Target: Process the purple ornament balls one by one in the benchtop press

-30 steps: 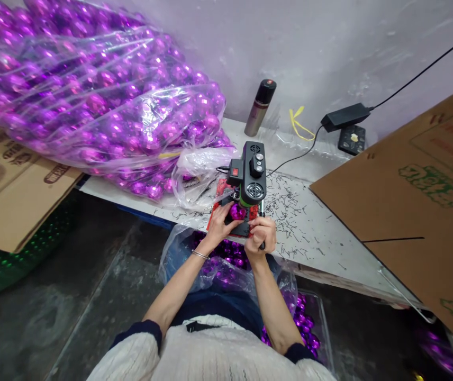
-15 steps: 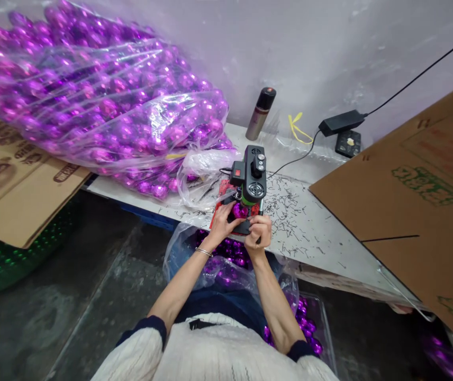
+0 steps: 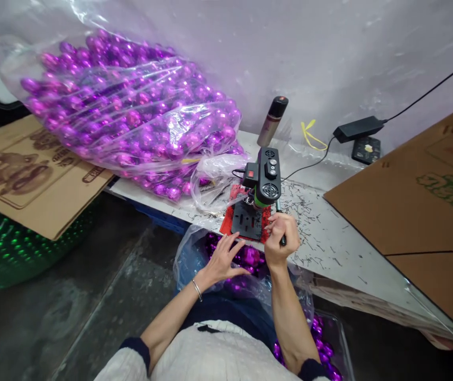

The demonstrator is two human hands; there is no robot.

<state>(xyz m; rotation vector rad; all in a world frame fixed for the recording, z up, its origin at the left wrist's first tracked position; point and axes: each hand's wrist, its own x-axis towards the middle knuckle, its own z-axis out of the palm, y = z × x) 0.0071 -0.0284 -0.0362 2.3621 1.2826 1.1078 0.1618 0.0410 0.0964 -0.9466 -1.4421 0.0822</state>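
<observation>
A small black press machine (image 3: 269,177) stands on the table, its black slotted base plate (image 3: 246,225) bare on a red mat (image 3: 227,225). My right hand (image 3: 284,235) is wrapped round the machine's lever handle, whose black end (image 3: 282,241) pokes out below the fingers. My left hand (image 3: 222,260) is open, thumb and fingers spread, just in front of the base plate. Under and beside it a clear plastic bag (image 3: 184,259) lies open at my lap with shiny purple balls in it. One brighter purple ball (image 3: 252,256) shows close to my left fingertips.
A large clear bag of purple balls (image 3: 131,116) fills the table's left side. Behind the machine stand a spray can (image 3: 273,120) and a power adapter (image 3: 358,129). Black scraps litter the white tabletop (image 3: 309,238). Cardboard boxes flank both sides; purple balls fill a clear bin (image 3: 345,344) below.
My left hand has let go of a purple ball under the press and drawn back towards me, opening. My right hand stays on the lever. The whole view has shifted slightly.
</observation>
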